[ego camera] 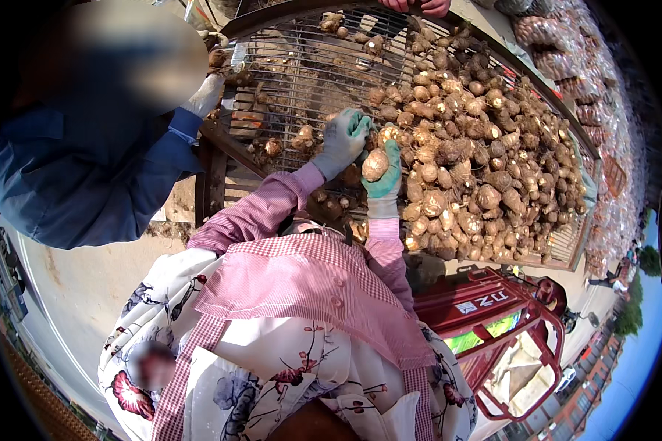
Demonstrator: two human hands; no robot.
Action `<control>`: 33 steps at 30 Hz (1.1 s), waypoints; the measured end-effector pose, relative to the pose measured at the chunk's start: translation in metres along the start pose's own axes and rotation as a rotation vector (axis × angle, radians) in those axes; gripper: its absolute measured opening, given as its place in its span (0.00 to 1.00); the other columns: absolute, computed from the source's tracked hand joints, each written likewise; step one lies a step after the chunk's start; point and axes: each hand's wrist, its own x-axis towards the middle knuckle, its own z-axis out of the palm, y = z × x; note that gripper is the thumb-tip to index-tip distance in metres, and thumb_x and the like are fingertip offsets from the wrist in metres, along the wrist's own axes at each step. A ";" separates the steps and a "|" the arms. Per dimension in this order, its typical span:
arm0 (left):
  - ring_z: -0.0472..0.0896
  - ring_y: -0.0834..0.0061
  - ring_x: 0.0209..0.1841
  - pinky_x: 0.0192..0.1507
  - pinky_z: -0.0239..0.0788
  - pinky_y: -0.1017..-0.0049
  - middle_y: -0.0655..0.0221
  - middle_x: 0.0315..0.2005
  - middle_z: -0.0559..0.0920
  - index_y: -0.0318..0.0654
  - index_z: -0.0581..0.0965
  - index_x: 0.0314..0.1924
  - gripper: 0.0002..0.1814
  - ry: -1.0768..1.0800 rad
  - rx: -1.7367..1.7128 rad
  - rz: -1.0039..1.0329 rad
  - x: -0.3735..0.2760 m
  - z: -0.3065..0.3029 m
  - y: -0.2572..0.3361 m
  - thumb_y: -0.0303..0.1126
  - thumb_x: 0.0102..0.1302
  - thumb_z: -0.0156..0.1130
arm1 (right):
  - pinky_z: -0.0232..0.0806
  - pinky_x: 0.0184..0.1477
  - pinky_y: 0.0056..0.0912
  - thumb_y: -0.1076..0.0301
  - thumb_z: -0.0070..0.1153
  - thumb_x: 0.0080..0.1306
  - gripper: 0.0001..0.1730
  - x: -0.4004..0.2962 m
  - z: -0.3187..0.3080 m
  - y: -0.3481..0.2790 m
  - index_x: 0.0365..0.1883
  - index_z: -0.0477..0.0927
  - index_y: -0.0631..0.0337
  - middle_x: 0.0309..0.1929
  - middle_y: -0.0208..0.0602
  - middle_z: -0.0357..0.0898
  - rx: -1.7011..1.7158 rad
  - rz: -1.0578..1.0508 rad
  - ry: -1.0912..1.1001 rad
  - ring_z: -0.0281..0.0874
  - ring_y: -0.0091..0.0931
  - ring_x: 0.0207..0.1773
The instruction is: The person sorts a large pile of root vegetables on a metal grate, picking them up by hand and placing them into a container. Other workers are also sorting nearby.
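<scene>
My left hand, in a grey glove with green coated fingers, is over the slatted metal rack. Its fingers are curled together, and whether anything is inside them is hidden. Close beside it, my right hand in a matching glove grips a round brown taro corm. Another taro corm with pale cut patches sits just past my right fingertips. Right of both hands spreads a large heap of taro corms, many hairy with roots, some showing pale cut spots.
A co-worker in a blue jacket stands at left, a gloved hand at the rack's edge. Another person's hands rest at the far rim. Filled clear bags are stacked at right. A red cargo tricycle stands behind right.
</scene>
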 end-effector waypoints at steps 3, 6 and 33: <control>0.77 0.73 0.29 0.32 0.69 0.72 0.65 0.27 0.80 0.32 0.77 0.33 0.08 0.037 -0.266 -0.401 0.009 0.013 -0.058 0.31 0.65 0.60 | 0.75 0.38 0.30 0.55 0.53 0.70 0.31 -0.005 0.007 0.003 0.68 0.64 0.57 0.58 0.32 0.74 0.210 0.034 -0.246 0.77 0.28 0.42; 0.75 0.80 0.28 0.34 0.69 0.75 0.68 0.30 0.82 0.34 0.79 0.36 0.17 -0.045 -0.290 -0.659 0.004 -0.006 -0.087 0.44 0.67 0.60 | 0.76 0.42 0.32 0.52 0.51 0.71 0.31 0.001 0.025 -0.001 0.68 0.64 0.56 0.60 0.32 0.72 0.195 0.083 -0.296 0.77 0.29 0.44; 0.81 0.54 0.43 0.47 0.74 0.50 0.58 0.50 0.78 0.43 0.73 0.54 0.32 0.293 -0.974 0.004 0.446 -0.277 -0.032 0.62 0.64 0.56 | 0.23 0.73 0.65 0.45 0.49 0.69 0.34 0.164 0.040 0.012 0.71 0.61 0.39 0.76 0.35 0.50 -2.388 -0.438 -0.240 0.41 0.44 0.77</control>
